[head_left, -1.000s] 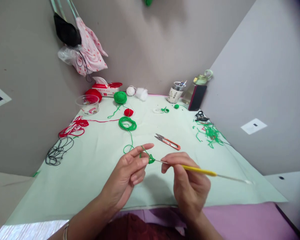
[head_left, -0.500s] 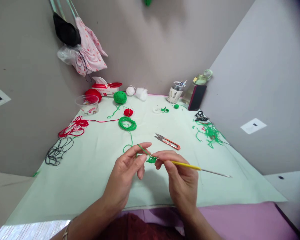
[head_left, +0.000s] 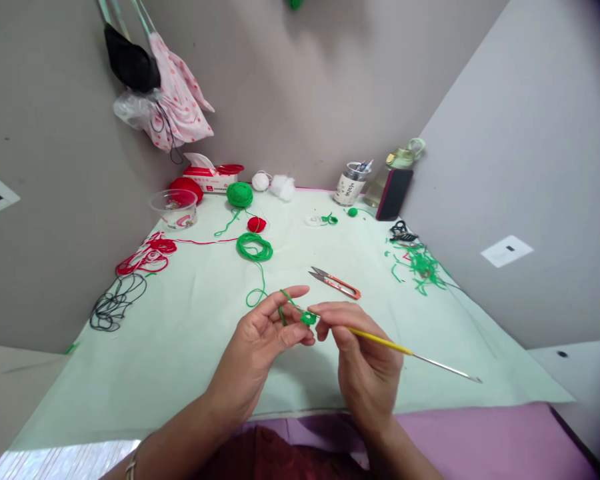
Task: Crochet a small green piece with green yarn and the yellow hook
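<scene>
Presently, left hand (head_left: pixel 247 347): fingers part-curled, your thumb pinching the green crocheted piece (head_left: pixel 308 319) | right hand (head_left: pixel 367 357): fingers closed around the yellow-handled hook (head_left: pixel 390 344) | location: piece between your hands, above the counter (head_left: pixel 180 347) | handling, judged: piece light, soft, stretchable; pinch its edge gently; hook stiff, grip its handle.

Grey walls (head_left: pixel 260 100) (with 2 white plates (head_left: pixel 500 255)) border a pale-green table (head_left: pixel 190 347).
</scene>
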`<state>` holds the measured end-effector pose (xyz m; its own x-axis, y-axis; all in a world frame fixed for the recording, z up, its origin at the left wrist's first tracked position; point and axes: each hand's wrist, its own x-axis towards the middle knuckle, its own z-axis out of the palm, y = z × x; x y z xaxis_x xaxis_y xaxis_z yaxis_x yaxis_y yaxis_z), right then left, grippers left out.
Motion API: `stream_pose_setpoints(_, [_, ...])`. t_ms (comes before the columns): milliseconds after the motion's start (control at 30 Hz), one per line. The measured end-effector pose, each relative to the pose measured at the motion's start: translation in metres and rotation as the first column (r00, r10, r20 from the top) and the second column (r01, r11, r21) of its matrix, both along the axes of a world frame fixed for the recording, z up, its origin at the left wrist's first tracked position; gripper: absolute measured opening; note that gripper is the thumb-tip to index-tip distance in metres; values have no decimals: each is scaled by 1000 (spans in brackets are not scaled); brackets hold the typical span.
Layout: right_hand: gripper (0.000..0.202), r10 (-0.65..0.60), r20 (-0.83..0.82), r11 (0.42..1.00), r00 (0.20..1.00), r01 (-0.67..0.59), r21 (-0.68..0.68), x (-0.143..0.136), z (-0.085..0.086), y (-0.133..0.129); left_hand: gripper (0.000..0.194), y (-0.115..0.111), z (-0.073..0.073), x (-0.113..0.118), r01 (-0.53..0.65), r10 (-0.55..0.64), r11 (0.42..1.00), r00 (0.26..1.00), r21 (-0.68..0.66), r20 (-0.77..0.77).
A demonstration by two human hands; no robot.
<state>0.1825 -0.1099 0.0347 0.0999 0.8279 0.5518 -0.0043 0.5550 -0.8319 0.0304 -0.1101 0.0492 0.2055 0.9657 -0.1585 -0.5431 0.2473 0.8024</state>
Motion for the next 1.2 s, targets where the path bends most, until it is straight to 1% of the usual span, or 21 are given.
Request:
stream_pose_setpoints(133, [26,27,87,997,996,-33,66,1,3,-1,35,-1,3,-1,13,-13,1000,999,14,35])
stream_pose_setpoints(200, [29,33,125,995,992,-45,94,2,4,-1,39,0,4,-1,12,-13,1000,999,25,46])
stream_pose_setpoints(300, [33,46,166,991,985,-66,119,3,3,-1,35,3,3,-3,11,-11,1000,1000,25,2])
stream_pose_setpoints(367, [34,44,190,986,981,-73,149,3,3,-1,37,4,1,-3,22,-22,1000,999,16,-23])
stream_pose_setpoints(467, [33,17,229,983,973,-58,172,4,0,0,45,2,0,-2,25,-25,1000,1000,14,-16])
stream_pose_setpoints(533, [35,-51,301,979,952,-11,204,3,-4,0,51,0,-1,1,-1,1,1000,1000,10,1])
stream_pose_setpoints(567, [37,-113,355,967,928,20,255,3,-8,0,53,0,-1,2,-13,13,1000,1000,-4,16])
stream_pose_setpoints(633, [41,-248,450,921,858,65,384,3,-13,0,54,-1,0,4,-8,12,998,997,-66,72])
stream_pose_setpoints(667, [42,-295,454,898,841,83,431,3,-15,1,53,0,0,4,18,-7,995,994,-102,108])
stream_pose_setpoints(700, [41,-287,446,904,847,86,419,4,-15,1,51,1,0,3,51,-31,989,989,-136,142])
stream_pose_setpoints(733, [39,-255,407,924,877,96,371,5,-15,2,48,3,0,2,82,-55,984,984,-158,167])
stream_pose_setpoints(767, [36,-207,335,947,919,103,303,6,-12,2,45,5,1,0,98,-68,981,982,-167,177])
stream_pose_setpoints(833, [29,-104,156,985,982,81,152,8,-6,4,39,8,2,-4,83,-60,985,986,-150,155])
stream_pose_setpoints(900, [25,1,17,999,1000,-1,40,9,0,5,37,9,2,-6,47,-38,994,995,-94,89])
stream_pose_setpoints(933, [23,49,-12,999,999,-49,3,8,2,6,37,9,2,-6,35,-32,998,998,-59,51])
stream_pose_setpoints(1000, [20,119,-7,993,993,-119,-27,7,3,8,39,7,1,-5,26,-26,1000,1000,-5,-9])
stream_pose_setpoints(1100, [20,107,17,994,994,-106,-28,4,2,9,46,6,0,-4,45,-44,999,998,6,-46])
stream_pose_setpoints(1200, [20,106,-13,993,994,-106,-55,3,0,10,50,6,2,-4,52,-53,998,998,-22,-37])
